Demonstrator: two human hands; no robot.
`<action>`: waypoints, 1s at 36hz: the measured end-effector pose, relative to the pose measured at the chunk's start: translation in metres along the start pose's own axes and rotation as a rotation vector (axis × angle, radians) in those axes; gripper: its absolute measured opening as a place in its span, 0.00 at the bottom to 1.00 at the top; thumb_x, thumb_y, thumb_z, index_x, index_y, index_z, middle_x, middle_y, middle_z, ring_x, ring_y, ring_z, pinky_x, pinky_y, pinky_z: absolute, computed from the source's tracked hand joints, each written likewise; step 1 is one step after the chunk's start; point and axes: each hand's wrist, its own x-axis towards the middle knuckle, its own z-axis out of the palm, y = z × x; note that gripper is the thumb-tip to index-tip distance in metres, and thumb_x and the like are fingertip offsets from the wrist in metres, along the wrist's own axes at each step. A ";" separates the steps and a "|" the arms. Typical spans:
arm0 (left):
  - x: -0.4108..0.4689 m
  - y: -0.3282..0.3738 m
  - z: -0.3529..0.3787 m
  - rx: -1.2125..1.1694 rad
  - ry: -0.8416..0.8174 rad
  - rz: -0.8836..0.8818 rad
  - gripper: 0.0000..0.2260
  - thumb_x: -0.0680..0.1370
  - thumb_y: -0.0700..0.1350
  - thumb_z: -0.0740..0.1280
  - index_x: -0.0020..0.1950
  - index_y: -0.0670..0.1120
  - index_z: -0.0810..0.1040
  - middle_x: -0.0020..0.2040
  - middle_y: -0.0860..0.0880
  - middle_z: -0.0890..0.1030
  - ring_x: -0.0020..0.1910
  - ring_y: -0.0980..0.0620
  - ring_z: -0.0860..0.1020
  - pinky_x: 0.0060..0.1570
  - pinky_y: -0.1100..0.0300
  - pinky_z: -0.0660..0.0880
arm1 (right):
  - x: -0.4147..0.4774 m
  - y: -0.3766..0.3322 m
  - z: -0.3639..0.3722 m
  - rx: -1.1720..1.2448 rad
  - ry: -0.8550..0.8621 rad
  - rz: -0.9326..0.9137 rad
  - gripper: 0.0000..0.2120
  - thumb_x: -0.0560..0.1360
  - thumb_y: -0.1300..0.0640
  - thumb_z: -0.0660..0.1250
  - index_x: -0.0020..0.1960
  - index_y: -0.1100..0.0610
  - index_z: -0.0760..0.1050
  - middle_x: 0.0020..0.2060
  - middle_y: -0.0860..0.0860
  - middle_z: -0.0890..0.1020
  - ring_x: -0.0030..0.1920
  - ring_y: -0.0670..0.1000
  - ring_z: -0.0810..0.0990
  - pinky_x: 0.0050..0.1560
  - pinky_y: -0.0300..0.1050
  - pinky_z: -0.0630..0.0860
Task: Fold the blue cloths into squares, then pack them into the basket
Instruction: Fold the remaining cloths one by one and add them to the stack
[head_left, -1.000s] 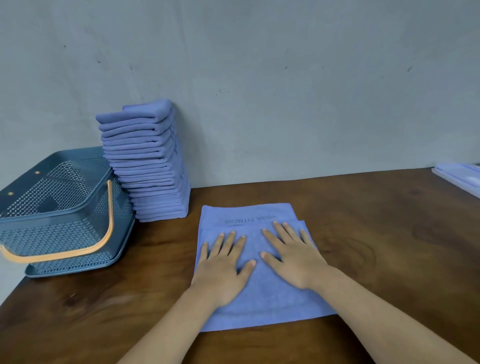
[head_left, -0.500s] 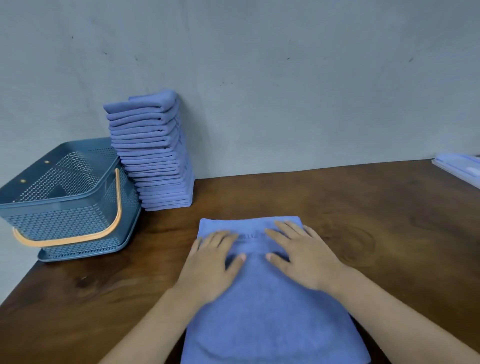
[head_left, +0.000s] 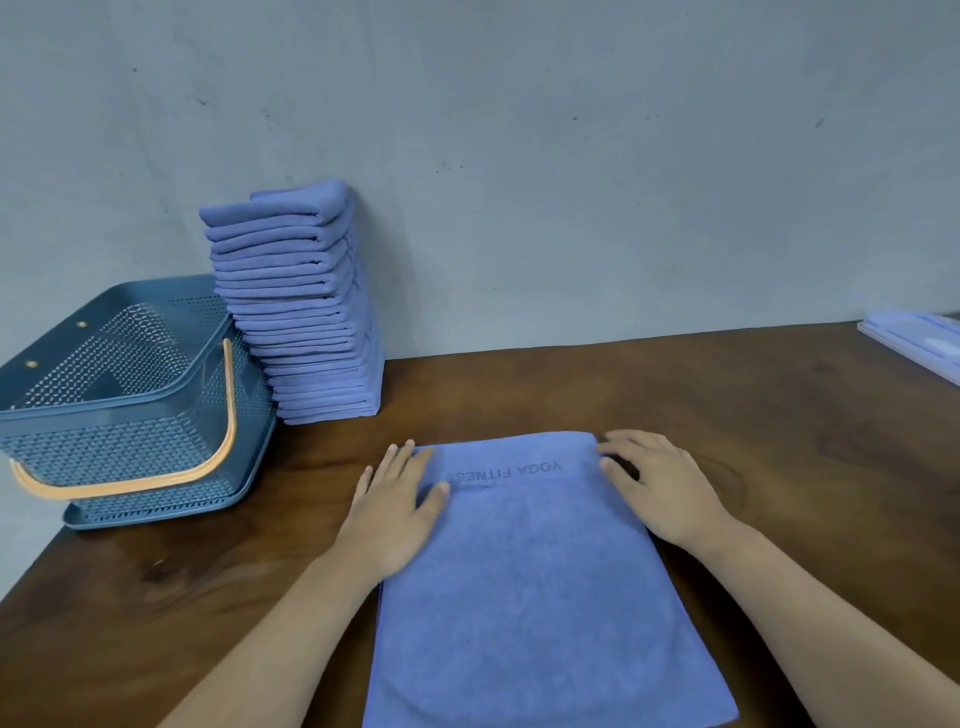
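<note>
The blue cloth (head_left: 540, 571) on the table bears the words "YOGA FITNESS", seen upside down near its far edge.

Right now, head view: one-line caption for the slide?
Left hand and right hand rest on the far corners of a cloth on the table; folded stack and basket sit at left.

Table (head_left: 753, 441): stands against wall (head_left: 571, 156).
Cloth (head_left: 535, 597): flat on table, front centre, running back from the near edge.
Left hand (head_left: 395, 509): on cloth's far left corner, fingers partly on table beside it.
Right hand (head_left: 660, 488): at cloth's far right corner.
Stack of folded cloths (head_left: 296, 312): rear left of table, against wall, behind and left of cloth.
Basket (head_left: 104, 447): on table's left end, just left of stack.
Flat item (head_left: 919, 338): far right of table, well apart from cloth.
</note>
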 end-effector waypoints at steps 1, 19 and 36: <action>-0.002 -0.005 -0.003 -0.063 0.042 0.011 0.25 0.86 0.60 0.56 0.83 0.59 0.62 0.86 0.57 0.54 0.85 0.57 0.46 0.84 0.48 0.45 | -0.003 0.000 -0.003 0.007 0.012 -0.029 0.13 0.85 0.43 0.59 0.63 0.39 0.80 0.66 0.33 0.76 0.70 0.43 0.69 0.70 0.50 0.67; -0.042 0.002 -0.028 -0.358 0.216 0.100 0.07 0.77 0.39 0.66 0.43 0.51 0.72 0.44 0.52 0.77 0.45 0.53 0.74 0.47 0.56 0.72 | -0.021 -0.022 -0.033 0.593 -0.073 0.191 0.06 0.78 0.59 0.65 0.41 0.54 0.73 0.33 0.49 0.75 0.36 0.51 0.71 0.42 0.52 0.68; 0.006 0.010 -0.028 -0.552 0.272 -0.242 0.16 0.85 0.50 0.65 0.73 0.56 0.67 0.50 0.52 0.82 0.43 0.55 0.82 0.35 0.65 0.71 | 0.032 -0.040 -0.005 0.692 -0.010 0.305 0.23 0.80 0.47 0.69 0.72 0.35 0.65 0.52 0.49 0.85 0.51 0.51 0.85 0.56 0.52 0.82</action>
